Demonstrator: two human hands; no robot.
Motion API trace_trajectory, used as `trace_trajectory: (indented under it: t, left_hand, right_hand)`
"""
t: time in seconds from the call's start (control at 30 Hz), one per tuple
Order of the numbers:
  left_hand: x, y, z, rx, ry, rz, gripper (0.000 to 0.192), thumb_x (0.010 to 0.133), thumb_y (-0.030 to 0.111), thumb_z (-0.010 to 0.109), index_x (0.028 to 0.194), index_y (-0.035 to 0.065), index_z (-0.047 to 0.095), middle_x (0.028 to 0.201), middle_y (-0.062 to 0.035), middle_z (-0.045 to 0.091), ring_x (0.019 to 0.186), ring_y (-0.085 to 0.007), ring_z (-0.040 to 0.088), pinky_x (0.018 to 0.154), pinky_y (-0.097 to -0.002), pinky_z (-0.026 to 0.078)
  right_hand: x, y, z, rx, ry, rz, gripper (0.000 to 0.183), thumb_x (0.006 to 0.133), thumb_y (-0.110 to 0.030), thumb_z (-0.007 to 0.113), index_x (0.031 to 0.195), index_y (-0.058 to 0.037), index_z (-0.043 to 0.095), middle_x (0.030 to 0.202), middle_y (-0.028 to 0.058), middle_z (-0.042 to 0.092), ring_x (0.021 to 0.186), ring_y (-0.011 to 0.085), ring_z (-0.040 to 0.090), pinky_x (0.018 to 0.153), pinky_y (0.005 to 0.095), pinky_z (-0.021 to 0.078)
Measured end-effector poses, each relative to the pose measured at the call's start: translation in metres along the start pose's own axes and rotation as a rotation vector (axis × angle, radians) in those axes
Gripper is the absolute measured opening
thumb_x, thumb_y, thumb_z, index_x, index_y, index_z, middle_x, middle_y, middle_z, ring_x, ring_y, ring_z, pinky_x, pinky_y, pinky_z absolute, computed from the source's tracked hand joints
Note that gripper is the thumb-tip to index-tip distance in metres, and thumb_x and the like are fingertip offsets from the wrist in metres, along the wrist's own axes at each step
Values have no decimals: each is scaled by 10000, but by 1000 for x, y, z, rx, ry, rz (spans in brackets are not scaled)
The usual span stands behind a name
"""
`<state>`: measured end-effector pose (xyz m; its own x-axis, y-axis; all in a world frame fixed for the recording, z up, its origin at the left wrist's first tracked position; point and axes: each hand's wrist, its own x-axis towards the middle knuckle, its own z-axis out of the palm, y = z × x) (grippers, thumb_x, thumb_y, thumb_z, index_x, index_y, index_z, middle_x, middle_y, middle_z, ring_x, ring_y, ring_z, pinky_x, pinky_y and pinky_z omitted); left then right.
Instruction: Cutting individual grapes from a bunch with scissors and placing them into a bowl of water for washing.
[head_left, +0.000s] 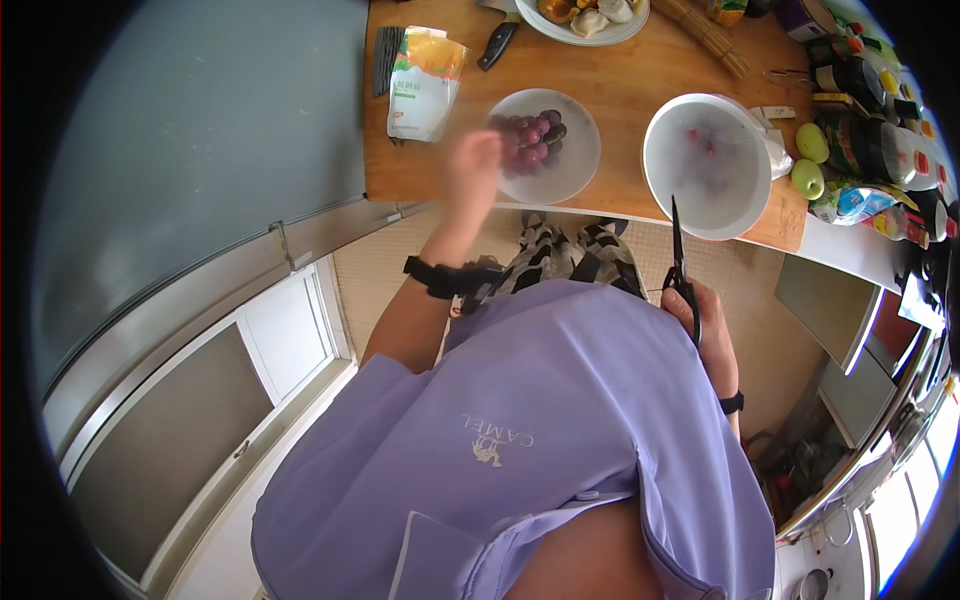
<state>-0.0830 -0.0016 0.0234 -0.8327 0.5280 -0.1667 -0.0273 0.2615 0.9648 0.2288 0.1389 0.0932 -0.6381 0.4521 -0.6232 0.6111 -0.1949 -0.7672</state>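
Observation:
A bunch of red-purple grapes (531, 141) lies on a white plate (577, 176) near the table's front edge. My left hand (474, 169), blurred, is at the plate's left rim beside the grapes; whether its fingers touch them is unclear. My right hand (701, 319) holds a pair of black scissors (679, 262) in front of the table, the blades pointing towards the bowl. To the right of the plate stands a white bowl (654, 172) of cloudy liquid, with a few reddish pieces and darker shapes in it.
A printed pouch (424, 86) lies at the table's left, near a black-handled knife (496, 46). Behind are a plate of food (585, 37) and a rolled bamboo mat (705, 37). Two green apples (810, 161) and several bottles (874, 146) crowd the right side.

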Motion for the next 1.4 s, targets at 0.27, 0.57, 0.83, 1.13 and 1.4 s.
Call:
trace_trajectory:
  t: [0.27, 0.57, 0.83, 1.13, 1.4]
  left_hand:
    - [1, 30, -15, -402, -131, -631, 395, 877, 291, 684, 1090, -17, 556, 1017, -101, 618, 873, -158, 608, 737, -259, 491]
    - [18, -23, 0, 261, -113, -149, 439, 802, 213, 727, 1087, -81, 568, 1014, -136, 604, 826, -188, 648, 670, -308, 562]
    - [20, -65, -9, 200, -186, -78, 306, 820, 88, 681, 1078, -42, 579, 1016, -122, 572, 822, -191, 651, 607, -335, 601]
    - [16, -42, -16, 125, -247, -234, 307, 821, 74, 674, 1085, -41, 565, 1059, -111, 515, 859, -203, 630, 643, -341, 600]
    - [14, -59, -19, 214, -250, -64, 321, 819, 72, 669, 1091, -55, 555, 1127, -129, 437, 873, -194, 609, 667, -314, 601]
  right_hand:
    - [21, -33, 44, -89, -25, 3, 399, 858, -365, 671, 727, -2, 566, 580, 20, 496, 574, 102, 439, 525, 292, 373]
    - [44, -58, 84, -17, -126, 78, 464, 874, -431, 638, 712, 1, 581, 596, 27, 548, 525, 91, 488, 507, 268, 404]
    - [69, -52, 109, 109, -250, 133, 511, 864, -493, 627, 743, 3, 617, 598, 12, 533, 534, 89, 512, 497, 243, 419]
    - [72, -49, 101, 171, -290, 205, 594, 861, -589, 571, 754, -6, 618, 625, 9, 538, 573, 68, 477, 474, 243, 369]
    - [87, -54, 105, -258, -139, 101, 648, 849, -580, 580, 608, 22, 596, 527, 34, 508, 526, 120, 490, 517, 286, 407]
